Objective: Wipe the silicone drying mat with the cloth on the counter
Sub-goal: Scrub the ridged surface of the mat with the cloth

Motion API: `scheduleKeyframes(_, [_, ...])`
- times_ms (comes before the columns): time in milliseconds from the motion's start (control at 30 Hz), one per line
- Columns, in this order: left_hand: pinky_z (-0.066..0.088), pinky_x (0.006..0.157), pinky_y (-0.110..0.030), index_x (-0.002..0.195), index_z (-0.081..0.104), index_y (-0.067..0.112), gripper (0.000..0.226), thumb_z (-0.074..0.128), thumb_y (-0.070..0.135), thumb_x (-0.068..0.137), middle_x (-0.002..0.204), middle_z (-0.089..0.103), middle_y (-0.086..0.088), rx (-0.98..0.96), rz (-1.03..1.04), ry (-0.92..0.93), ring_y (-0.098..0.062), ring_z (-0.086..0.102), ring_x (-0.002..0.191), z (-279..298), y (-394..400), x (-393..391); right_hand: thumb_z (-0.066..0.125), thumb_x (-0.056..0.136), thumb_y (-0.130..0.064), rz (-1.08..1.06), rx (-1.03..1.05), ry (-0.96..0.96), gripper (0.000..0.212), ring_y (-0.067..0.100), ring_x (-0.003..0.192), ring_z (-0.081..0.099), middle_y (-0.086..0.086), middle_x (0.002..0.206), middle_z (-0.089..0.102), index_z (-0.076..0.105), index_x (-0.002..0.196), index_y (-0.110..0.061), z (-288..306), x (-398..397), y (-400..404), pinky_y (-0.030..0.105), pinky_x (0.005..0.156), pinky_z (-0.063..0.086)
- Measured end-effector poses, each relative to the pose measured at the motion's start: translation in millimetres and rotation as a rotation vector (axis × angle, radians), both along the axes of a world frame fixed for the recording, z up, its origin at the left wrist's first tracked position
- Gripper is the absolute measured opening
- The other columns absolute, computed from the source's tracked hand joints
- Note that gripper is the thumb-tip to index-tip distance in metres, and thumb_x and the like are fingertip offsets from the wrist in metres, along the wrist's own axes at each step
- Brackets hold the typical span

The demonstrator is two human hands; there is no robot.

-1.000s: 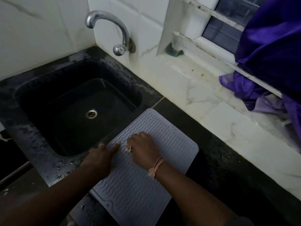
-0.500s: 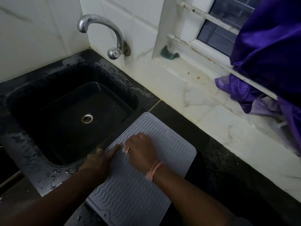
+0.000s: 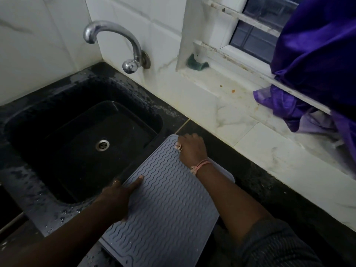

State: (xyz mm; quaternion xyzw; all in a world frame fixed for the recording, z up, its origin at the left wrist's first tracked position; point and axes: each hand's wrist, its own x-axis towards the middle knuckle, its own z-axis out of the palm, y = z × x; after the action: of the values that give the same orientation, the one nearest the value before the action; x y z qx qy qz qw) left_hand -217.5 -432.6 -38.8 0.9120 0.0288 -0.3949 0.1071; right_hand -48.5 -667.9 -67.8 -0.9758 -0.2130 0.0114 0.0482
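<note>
A: Any cloth under the right hand (image 3: 191, 149)?
B: Can't tell; the fist hides it. The arm covers the mat's (image 3: 165, 205) right edge, and the frame crops its near corner.

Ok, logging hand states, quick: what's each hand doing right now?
Left hand: open, pressed flat on the grey wavy silicone mat.
Right hand: closed at the mat's far corner; whether it holds a cloth cannot be told.

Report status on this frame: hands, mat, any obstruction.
Left hand flat on mat's sink-side edge. Right hand closed at far corner; cloth not visible. Nothing else on the mat.
</note>
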Motion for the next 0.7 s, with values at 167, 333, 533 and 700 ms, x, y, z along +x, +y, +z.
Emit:
scheduleKeyframes(167, [0.052,0.105,-0.046,0.144,-0.019,0.069,0.132,0.086,0.024,0.079,0.167,0.000,-0.017,-0.004,0.017,0.012,-0.040,0.036,0.144,0.1,0.5,1.1,0.068,0.081,-0.019,-0.084,0.011,-0.023,0.034,0.030,0.106,0.055,0.006,0.112,0.064,0.064,0.115,-0.017,-0.9,-11.6,13.3,0.043,0.092,0.044])
scheduleKeyframes(333, [0.051,0.106,-0.048,0.147,-0.016,0.067,0.130,0.086,0.022,0.079,0.167,-0.002,-0.018,-0.006,0.027,0.016,-0.042,0.033,0.145,2.5,0.2,0.0,0.068,0.085,-0.022,-0.149,0.119,0.066,0.025,0.028,0.108,0.055,0.004,0.111,0.065,0.064,0.110,-0.019,12.0,-59.5,30.4,0.043,0.096,0.045])
scheduleKeyframes(533, [0.052,0.105,-0.044,0.152,-0.012,0.061,0.131,0.089,0.025,0.076,0.166,0.005,-0.019,0.045,0.006,-0.023,-0.039,0.039,0.144,2.2,-3.8,1.1,0.060,0.092,-0.025,-0.013,0.235,0.084,0.021,0.025,0.104,0.051,0.002,0.110,0.063,0.062,0.113,-0.021,10.6,-151.6,71.2,0.042,0.091,0.046])
scheduleKeyframes(700, [0.056,0.095,-0.037,0.150,-0.008,0.065,0.127,0.088,0.029,0.076,0.162,0.016,-0.018,0.025,0.014,-0.060,-0.030,0.050,0.133,-1.3,-0.4,-0.9,0.065,0.094,-0.028,-0.017,0.462,0.352,0.006,0.015,0.087,0.064,-0.004,0.089,0.068,0.068,0.093,-0.023,27.3,-129.0,60.7,0.042,0.087,0.054])
